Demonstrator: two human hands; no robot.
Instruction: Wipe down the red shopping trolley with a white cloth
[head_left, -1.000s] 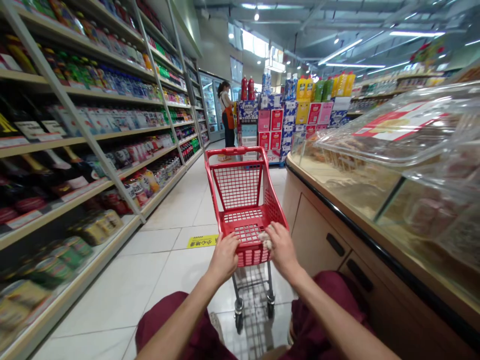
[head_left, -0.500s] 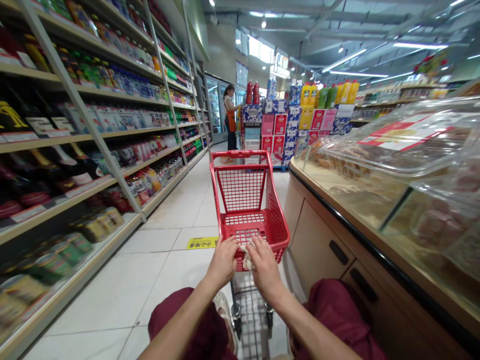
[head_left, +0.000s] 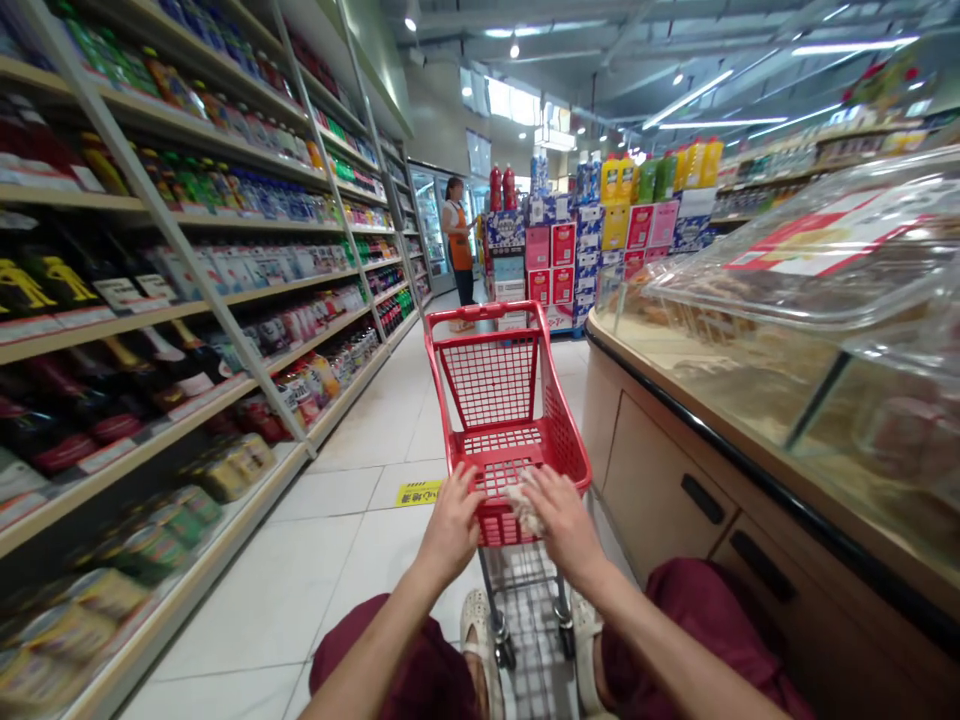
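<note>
A red plastic shopping cart (head_left: 491, 440) on a metal frame stands in front of my knees, its basket open at the top. My left hand (head_left: 452, 520) is curled over the left corner of the basket's near rim. At the right part of that rim, my right hand (head_left: 564, 518) presses a crumpled whitish cloth (head_left: 527, 503) against the red plastic. Its fingers are bent over the cloth and hide part of it.
Drink shelves (head_left: 262, 290) line the left side. At right stands a glass-topped wooden counter (head_left: 667, 450) with clear plastic covers. A person in an orange apron (head_left: 459, 240) stands ahead near stacked drink boxes (head_left: 551, 255). A yellow sticker (head_left: 418, 493) marks the tiled floor.
My right hand has slid right along the rim with the cloth, so the hands are farther apart. The person ahead has turned slightly. The camera view has shifted a little.
</note>
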